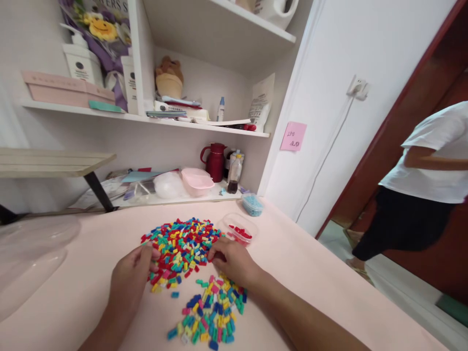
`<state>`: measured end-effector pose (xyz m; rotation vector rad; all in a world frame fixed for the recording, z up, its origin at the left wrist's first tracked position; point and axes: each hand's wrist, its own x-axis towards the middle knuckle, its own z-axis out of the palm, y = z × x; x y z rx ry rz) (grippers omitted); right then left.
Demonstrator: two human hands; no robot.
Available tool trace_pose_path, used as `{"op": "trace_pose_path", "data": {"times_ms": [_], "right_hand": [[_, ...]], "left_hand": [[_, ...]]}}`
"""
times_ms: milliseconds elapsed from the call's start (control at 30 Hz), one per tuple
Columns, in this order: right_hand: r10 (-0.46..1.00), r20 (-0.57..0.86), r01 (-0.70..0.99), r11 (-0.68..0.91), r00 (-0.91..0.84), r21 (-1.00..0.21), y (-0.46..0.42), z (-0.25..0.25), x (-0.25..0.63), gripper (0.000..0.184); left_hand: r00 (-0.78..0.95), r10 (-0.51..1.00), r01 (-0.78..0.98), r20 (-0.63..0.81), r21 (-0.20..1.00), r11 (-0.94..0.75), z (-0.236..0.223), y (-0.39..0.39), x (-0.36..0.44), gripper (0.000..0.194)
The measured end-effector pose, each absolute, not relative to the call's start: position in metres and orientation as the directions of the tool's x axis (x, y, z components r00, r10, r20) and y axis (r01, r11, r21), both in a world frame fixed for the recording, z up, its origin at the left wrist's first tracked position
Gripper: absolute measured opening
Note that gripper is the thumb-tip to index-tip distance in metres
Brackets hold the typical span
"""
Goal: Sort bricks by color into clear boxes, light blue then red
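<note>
A big heap of small building bricks [183, 243] in red, blue, yellow, green and white lies on the pink tabletop. At its left edge is my left hand [133, 270], its fingers curled in; whatever they hold is hidden. My right hand [234, 258] rests at the heap's right edge with thumb and fingers pinched together, and I cannot make out what is between them. A smaller spread of bricks [215, 312], mostly green, blue, yellow and pink, lies closer to me. Just behind my right hand, a clear plastic container [252, 225] holds red bricks [239, 233].
A clear tub of light blue pieces [252, 204] stands by the wall. Clear plastic covers [32, 263] lie at the left. Behind the table, shelves hold a red jug [215, 161], a pink box [197, 181] and a bottle [234, 174]. A person [427, 161] stands at the right.
</note>
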<state>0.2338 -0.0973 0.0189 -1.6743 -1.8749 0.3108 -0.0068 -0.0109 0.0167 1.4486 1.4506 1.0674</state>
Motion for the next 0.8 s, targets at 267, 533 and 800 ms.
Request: {"op": "trace_pose_path", "data": {"times_ms": [267,533,800], "right_hand": [[0.960,0.279,0.866,0.165,-0.030,-0.472,-0.0980,0.0194,0.2303,0.023],[0.956,0.282,0.931,0.174,-0.082,-0.322,-0.0992,0.0221,0.2260,0.016],[0.950,0.298,0.938,0.184,-0.094,-0.292,-0.0987,0.0206,0.2265,0.017]], "left_hand": [[-0.040,0.999,0.345,0.007,0.939,0.007,0.0232,-0.0126,-0.0070,0.032],[-0.035,0.999,0.380,0.005,0.925,0.009,0.0213,-0.0075,-0.0102,0.035],[-0.033,0.999,0.388,-0.014,0.921,0.026,0.0253,-0.0080,-0.0092,0.038]]}}
